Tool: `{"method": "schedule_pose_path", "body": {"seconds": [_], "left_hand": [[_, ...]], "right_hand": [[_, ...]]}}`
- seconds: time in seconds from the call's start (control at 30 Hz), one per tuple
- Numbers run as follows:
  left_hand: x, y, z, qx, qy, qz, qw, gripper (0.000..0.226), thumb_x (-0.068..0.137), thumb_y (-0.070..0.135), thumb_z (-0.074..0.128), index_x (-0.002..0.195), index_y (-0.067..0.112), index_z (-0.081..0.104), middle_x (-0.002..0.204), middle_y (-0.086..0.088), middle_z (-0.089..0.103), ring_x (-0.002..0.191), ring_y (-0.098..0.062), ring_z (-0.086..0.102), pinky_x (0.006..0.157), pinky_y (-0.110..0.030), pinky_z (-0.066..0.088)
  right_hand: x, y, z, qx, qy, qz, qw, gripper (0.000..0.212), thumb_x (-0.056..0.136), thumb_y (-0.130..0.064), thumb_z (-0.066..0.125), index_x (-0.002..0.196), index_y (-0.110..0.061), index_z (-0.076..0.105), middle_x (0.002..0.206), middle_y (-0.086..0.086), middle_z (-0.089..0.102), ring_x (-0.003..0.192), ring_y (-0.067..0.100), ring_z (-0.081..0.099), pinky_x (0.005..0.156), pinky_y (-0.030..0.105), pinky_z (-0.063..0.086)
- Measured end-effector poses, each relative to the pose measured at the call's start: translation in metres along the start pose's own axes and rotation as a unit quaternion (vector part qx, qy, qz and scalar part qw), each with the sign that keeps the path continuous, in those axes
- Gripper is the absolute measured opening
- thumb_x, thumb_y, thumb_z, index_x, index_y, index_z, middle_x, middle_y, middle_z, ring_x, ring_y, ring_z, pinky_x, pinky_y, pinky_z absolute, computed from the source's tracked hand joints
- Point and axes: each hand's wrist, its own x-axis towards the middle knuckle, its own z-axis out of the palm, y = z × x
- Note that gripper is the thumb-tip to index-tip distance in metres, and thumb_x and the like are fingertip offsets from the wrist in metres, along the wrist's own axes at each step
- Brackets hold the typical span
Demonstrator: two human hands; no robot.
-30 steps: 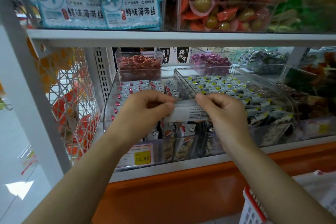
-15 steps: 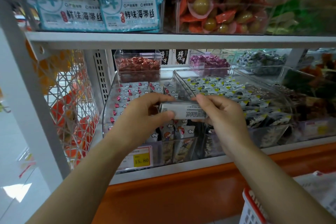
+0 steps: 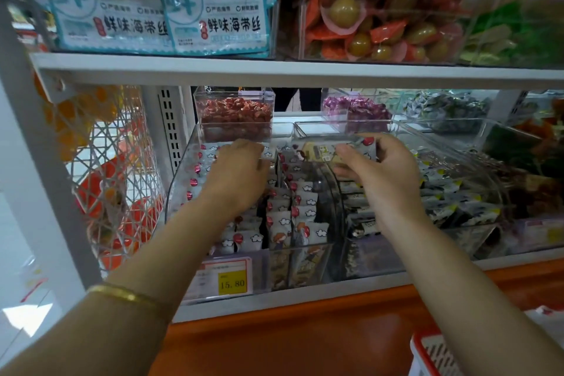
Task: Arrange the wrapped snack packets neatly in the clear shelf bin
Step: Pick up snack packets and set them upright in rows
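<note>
Right hand (image 3: 385, 181) holds snack packet (image 3: 317, 150) flat, long axis left-right

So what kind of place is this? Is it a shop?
Most likely a shop's snack aisle. A yellow price tag reading 15.80 sits on the clear bin of wrapped snack packets, more filled bins line the white shelves, and what looks like a red shopping basket waits at the lower right.
</note>
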Motion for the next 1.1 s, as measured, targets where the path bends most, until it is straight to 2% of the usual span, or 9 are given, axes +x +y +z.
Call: {"method": "schedule_pose_path", "body": {"seconds": [0.1, 0.2, 0.33, 0.4, 0.63, 0.73, 0.93, 1.03, 1.1], "left_hand": [[0.039, -0.006, 0.013, 0.110, -0.068, -0.008, 0.992, 0.029, 0.097, 0.019, 0.041, 0.118, 0.003, 0.054, 0.134, -0.014, 0.047, 0.123, -0.030, 0.042, 0.105, -0.048, 0.035], [0.066, -0.010, 0.022, 0.140, -0.113, -0.018, 0.983, 0.025, 0.097, 0.016, 0.040, 0.104, 0.000, 0.057, 0.118, -0.018, 0.054, 0.110, -0.033, 0.051, 0.099, -0.050, 0.041], [0.077, -0.021, 0.030, 0.199, -0.158, -0.001, 0.967, 0.027, 0.097, 0.026, 0.041, 0.109, 0.008, 0.057, 0.119, -0.013, 0.049, 0.112, -0.029, 0.048, 0.102, -0.053, 0.036], [0.077, -0.025, 0.031, 0.203, -0.157, 0.002, 0.966, 0.025, 0.096, 0.030, 0.044, 0.107, 0.012, 0.056, 0.115, -0.011, 0.052, 0.112, -0.028, 0.049, 0.104, -0.054, 0.032], [0.074, -0.037, 0.027, 0.106, -0.168, 0.005, 0.980, 0.014, 0.094, 0.029, 0.045, 0.092, 0.016, 0.051, 0.091, -0.004, 0.057, 0.095, -0.023, 0.054, 0.094, -0.040, 0.033], [0.075, -0.038, 0.023, 0.130, -0.171, 0.005, 0.977, 0.017, 0.092, 0.036, 0.046, 0.080, 0.026, 0.041, 0.089, 0.001, 0.048, 0.102, -0.023, 0.051, 0.101, -0.047, 0.029], [0.065, -0.035, 0.014, 0.142, -0.178, 0.017, 0.974, 0.031, 0.091, 0.041, 0.046, 0.064, 0.027, 0.039, 0.085, 0.000, 0.044, 0.111, -0.030, 0.051, 0.101, -0.056, 0.032], [0.053, -0.036, 0.008, 0.125, -0.148, 0.020, 0.981, 0.029, 0.091, 0.041, 0.045, 0.076, 0.020, 0.056, 0.092, 0.000, 0.051, 0.111, -0.027, 0.049, 0.098, -0.055, 0.035], [0.044, -0.037, 0.006, 0.143, -0.143, 0.004, 0.979, 0.032, 0.092, 0.045, 0.041, 0.098, 0.021, 0.061, 0.112, -0.003, 0.053, 0.123, -0.027, 0.041, 0.102, -0.058, 0.030]], "right_hand": [[0.021, -0.002, 0.010, -0.067, -0.022, -0.021, 0.997, 0.020, 0.084, -0.015, 0.068, 0.101, -0.007, 0.061, 0.098, 0.010, 0.066, 0.084, 0.021, 0.069, 0.083, 0.042, 0.056], [0.042, -0.002, 0.022, -0.118, -0.037, -0.057, 0.991, 0.020, 0.085, -0.013, 0.067, 0.100, -0.001, 0.061, 0.094, 0.007, 0.063, 0.093, 0.029, 0.063, 0.086, 0.049, 0.052], [0.066, 0.005, 0.037, -0.176, -0.051, -0.097, 0.978, 0.018, 0.085, -0.014, 0.066, 0.097, -0.002, 0.062, 0.087, -0.001, 0.058, 0.089, 0.018, 0.055, 0.074, 0.014, 0.042], [0.078, 0.010, 0.046, -0.214, -0.069, -0.124, 0.966, 0.019, 0.085, -0.015, 0.065, 0.098, -0.002, 0.062, 0.092, 0.003, 0.057, 0.088, 0.017, 0.052, 0.062, 0.021, 0.034], [0.107, 0.027, 0.077, -0.319, -0.145, -0.136, 0.927, 0.021, 0.086, -0.014, 0.064, 0.104, -0.004, 0.059, 0.098, 0.003, 0.057, 0.085, 0.011, 0.046, 0.064, 0.016, 0.029], [0.115, 0.030, 0.090, -0.365, -0.182, -0.134, 0.903, 0.025, 0.085, -0.013, 0.065, 0.107, -0.005, 0.056, 0.102, 0.007, 0.058, 0.086, 0.013, 0.047, 0.069, 0.020, 0.034], [0.118, 0.035, 0.114, -0.423, -0.270, -0.121, 0.856, 0.033, 0.081, -0.016, 0.072, 0.102, -0.008, 0.047, 0.086, 0.001, 0.048, 0.080, 0.015, 0.046, 0.054, 0.019, 0.029], [0.116, 0.040, 0.124, -0.429, -0.331, -0.098, 0.835, 0.013, 0.087, -0.011, 0.062, 0.095, -0.001, 0.059, 0.094, 0.006, 0.060, 0.080, 0.016, 0.050, 0.055, 0.019, 0.030], [0.113, 0.043, 0.127, -0.438, -0.384, -0.070, 0.810, 0.020, 0.091, -0.001, 0.049, 0.098, 0.003, 0.067, 0.113, 0.012, 0.063, 0.087, 0.019, 0.055, 0.067, 0.022, 0.037]]}}
